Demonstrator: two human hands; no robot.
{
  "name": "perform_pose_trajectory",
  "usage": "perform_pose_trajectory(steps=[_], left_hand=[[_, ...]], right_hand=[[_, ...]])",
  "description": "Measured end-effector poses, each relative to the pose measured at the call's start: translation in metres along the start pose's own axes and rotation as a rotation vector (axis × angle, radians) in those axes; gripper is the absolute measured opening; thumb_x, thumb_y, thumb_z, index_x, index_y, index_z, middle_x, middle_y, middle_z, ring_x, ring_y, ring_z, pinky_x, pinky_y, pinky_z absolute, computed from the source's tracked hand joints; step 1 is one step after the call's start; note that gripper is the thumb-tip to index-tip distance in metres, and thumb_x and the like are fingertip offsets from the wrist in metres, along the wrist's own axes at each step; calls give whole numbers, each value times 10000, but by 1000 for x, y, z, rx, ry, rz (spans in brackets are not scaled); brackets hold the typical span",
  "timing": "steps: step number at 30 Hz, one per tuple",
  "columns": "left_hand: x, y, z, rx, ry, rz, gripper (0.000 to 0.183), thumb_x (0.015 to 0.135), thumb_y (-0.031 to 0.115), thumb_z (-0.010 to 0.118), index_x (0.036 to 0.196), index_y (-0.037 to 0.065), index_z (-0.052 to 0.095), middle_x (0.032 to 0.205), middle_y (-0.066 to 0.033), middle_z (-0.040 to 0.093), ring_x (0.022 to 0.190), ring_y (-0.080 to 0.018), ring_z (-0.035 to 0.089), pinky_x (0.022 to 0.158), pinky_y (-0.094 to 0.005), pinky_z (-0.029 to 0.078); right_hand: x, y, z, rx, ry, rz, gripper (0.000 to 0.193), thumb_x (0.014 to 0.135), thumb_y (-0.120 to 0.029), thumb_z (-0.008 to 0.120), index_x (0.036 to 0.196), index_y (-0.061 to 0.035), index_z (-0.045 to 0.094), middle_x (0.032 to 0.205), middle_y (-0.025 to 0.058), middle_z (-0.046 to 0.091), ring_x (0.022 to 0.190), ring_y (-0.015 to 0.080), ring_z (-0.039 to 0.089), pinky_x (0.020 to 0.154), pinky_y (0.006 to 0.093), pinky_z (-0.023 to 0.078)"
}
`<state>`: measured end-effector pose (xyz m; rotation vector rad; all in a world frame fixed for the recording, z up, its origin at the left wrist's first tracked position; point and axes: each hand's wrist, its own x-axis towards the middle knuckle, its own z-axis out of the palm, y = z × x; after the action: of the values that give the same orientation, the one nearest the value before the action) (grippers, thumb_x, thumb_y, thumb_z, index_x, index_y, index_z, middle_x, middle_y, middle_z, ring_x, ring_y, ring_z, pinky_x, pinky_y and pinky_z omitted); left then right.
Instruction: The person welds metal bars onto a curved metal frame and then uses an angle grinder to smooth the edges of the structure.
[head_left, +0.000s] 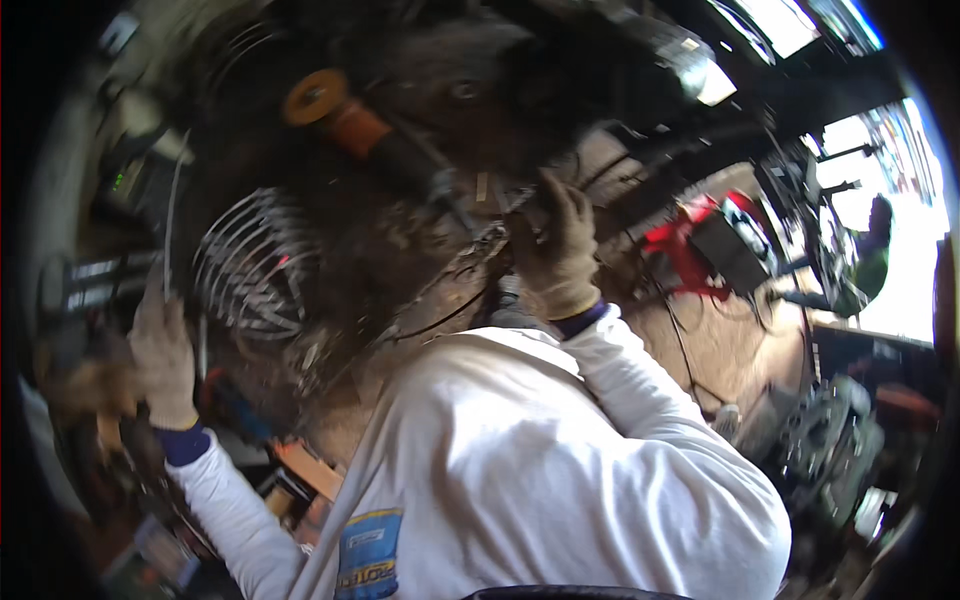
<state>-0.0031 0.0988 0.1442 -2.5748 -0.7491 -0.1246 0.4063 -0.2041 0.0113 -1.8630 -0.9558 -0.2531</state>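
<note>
My left hand (165, 360), in a pale work glove, is raised at the left. Its fingers are closed around the lower end of a thin light-coloured metal rod (174, 215) that points upward. My right hand (562, 255), also gloved, is near the middle beside a dark part of the work area. Blur and shadow hide whether its fingers grip anything. Left of it, an orange and black angle grinder (360, 128) lies on the dark work surface (400, 240), its orange disc (316, 97) toward the upper left. A coil-like stack of curved metal bars (255, 265) sits between my left hand and the grinder.
A box-shaped device with a small green display (122, 180) stands at the far left. A red machine (685, 250) is on the floor at right, with cables around it. Another person (870, 265) is at the far right. Metal parts (830, 430) lie at lower right.
</note>
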Motion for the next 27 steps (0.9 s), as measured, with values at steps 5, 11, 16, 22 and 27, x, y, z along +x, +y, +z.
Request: perform_pose_trajectory(steps=[5, 11, 16, 22, 27], left_hand=[[37, -25, 48, -13, -6, 5, 411, 1042, 137, 537, 1447, 76, 502, 1485, -76, 534, 1239, -285, 584, 1011, -379, 500], [108, -77, 94, 347, -273, 196, 367, 966, 128, 562, 1327, 92, 619, 1474, -116, 541, 1278, -317, 561, 1070, -415, 457], [163, -62, 86, -51, -263, 81, 396, 954, 209, 580, 1328, 86, 622, 1284, -161, 662, 1213, -349, 592, 1048, -440, 461], [197, -35, 78, -78, -480, -89, 418, 938, 247, 591, 1335, 118, 622, 1280, -171, 660, 1225, -364, 586, 1040, -470, 467], [233, -36, 109, 112, -470, -111, 290, 964, 212, 552, 1211, 142, 685, 1184, -184, 704, 1129, -382, 660, 952, -506, 532]], right_hand=[[-1, 76, -20, 281, 399, 309, 515, 916, -138, 726, 1391, -33, 555, 1194, 149, 656, 1097, 267, 643, 965, 373, 514], [21, 172, -84, 345, 546, 530, 526, 961, -209, 723, 1407, -9, 529, 1281, 133, 651, 1152, 228, 627, 983, 346, 500], [31, 187, -92, 212, 261, 755, 565, 958, -272, 724, 1436, -50, 522, 1266, 141, 667, 1140, 237, 642, 953, 336, 512], [27, 170, -65, 280, 62, 771, 483, 998, -225, 667, 1432, -71, 520, 1215, 101, 656, 1027, 186, 649, 812, 306, 558], [-2, 157, -55, 559, -68, 999, 463, 1008, -190, 650, 1444, -113, 517, 1280, 98, 615, 1054, 212, 649, 812, 334, 594]])
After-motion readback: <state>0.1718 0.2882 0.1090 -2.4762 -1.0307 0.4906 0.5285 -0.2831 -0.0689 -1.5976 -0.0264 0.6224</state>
